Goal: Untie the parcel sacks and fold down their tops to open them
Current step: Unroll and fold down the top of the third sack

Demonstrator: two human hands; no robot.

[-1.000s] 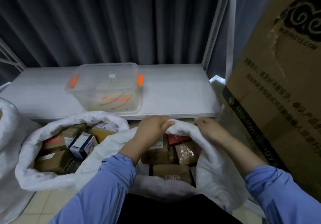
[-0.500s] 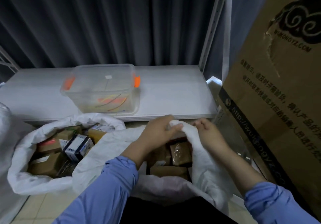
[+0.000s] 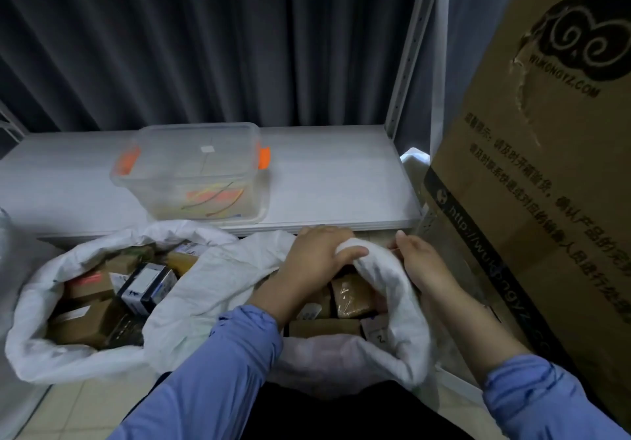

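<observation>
Far rim of white woven sack (image 3: pixel 382 268) is pinched between curled fingers and thumb of left hand (image 3: pixel 317 255); same rim is gripped by right hand (image 3: pixel 421 263), fingertips hidden under cloth. Sack is placed just before white shelf (image 3: pixel 341 183), brown parcels (image 3: pixel 351 297) exposed inside. Touching it at left, second white sack (image 3: pixel 41 354) is seen with top folded down

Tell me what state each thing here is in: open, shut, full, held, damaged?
Near sack: untied, open, parcels showing, rim held in both hands.
Left sack: open, top folded down, full of parcels.
Left hand: grips the near sack's rim.
Right hand: holds the same rim at its far right.
Clear tub: lid on, nearly empty, on the shelf.
Cardboard box: upright, surface torn near its logo.
</observation>
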